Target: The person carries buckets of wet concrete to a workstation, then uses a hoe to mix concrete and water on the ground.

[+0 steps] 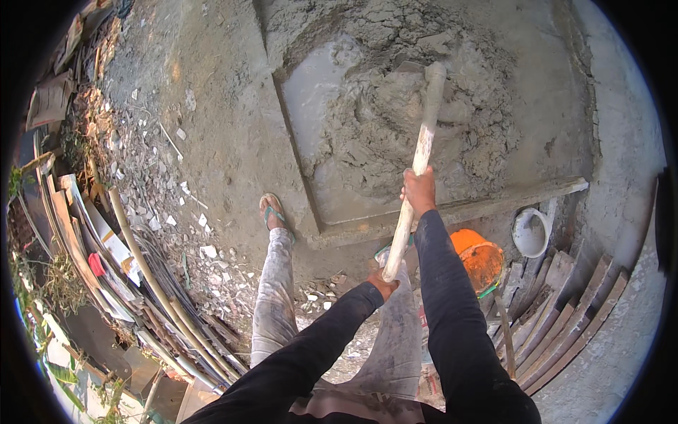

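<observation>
Both my hands are closed around the pale wooden handle of a hoe (426, 134). My right hand (419, 191) grips it about midway. Nearer my body, my left hand (383, 285) wraps round its lower end. The far end of the hoe reaches into a heap of wet grey mortar (381, 120), where most of the blade is hidden; only a dark edge of it shows. Murky water (311, 88) pools along the left side of the heap. A low-edged mixing bed (316, 226) surrounds the mortar, with a board along its near side.
An orange bucket (477, 258) and a white pail (531, 233) stand right of my legs. Planks (565, 311) lean by the right wall (628, 141). Scrap wood and poles (141, 275) lie at the left, beside rubble (169, 219). My sandalled foot (271, 211) is close to the bed's edge.
</observation>
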The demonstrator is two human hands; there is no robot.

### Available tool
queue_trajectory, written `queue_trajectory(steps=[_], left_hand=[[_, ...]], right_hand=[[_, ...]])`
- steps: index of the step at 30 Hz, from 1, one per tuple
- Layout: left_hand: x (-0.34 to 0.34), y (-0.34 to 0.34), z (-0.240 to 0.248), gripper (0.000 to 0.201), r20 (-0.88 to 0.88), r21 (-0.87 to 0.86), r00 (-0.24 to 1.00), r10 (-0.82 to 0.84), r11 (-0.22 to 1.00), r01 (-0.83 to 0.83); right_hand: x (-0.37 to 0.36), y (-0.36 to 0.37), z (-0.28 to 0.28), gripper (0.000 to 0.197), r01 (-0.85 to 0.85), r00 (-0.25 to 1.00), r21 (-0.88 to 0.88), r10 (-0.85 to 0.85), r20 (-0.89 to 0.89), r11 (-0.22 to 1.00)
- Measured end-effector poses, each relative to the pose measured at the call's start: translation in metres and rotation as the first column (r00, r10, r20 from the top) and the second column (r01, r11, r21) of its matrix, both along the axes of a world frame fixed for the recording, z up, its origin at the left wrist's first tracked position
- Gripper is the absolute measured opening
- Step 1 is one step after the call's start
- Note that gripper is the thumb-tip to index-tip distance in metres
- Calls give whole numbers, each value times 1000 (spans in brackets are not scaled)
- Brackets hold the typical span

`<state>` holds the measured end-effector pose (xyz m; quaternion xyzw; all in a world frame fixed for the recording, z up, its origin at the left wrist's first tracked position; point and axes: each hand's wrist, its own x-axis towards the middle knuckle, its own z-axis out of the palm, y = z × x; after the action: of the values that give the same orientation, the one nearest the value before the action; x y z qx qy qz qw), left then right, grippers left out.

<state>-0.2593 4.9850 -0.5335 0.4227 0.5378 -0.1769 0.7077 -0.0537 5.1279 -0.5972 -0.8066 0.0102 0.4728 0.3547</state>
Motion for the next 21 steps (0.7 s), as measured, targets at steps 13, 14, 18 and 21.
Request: queue_trajectory(steps=[13, 14, 18, 21], left_hand=[[-51, 2, -31, 38, 15, 160, 1000, 10, 987, -12], [-24, 40, -37, 35, -76, 108, 996, 40, 994, -32], [80, 128, -49, 35, -52, 108, 978, 204, 974, -197], [54, 76, -81, 35, -6, 70, 995, 95, 993, -95]], right_hand=[[-74, 7, 105, 32, 6, 985, 247, -48, 166, 969], [-52, 38, 88, 34, -120, 956, 234, 49, 288, 965], [44, 137, 8, 40, -274, 883, 102, 208, 421, 956], [21, 155, -28, 41, -332, 930, 3, 327, 167, 943]])
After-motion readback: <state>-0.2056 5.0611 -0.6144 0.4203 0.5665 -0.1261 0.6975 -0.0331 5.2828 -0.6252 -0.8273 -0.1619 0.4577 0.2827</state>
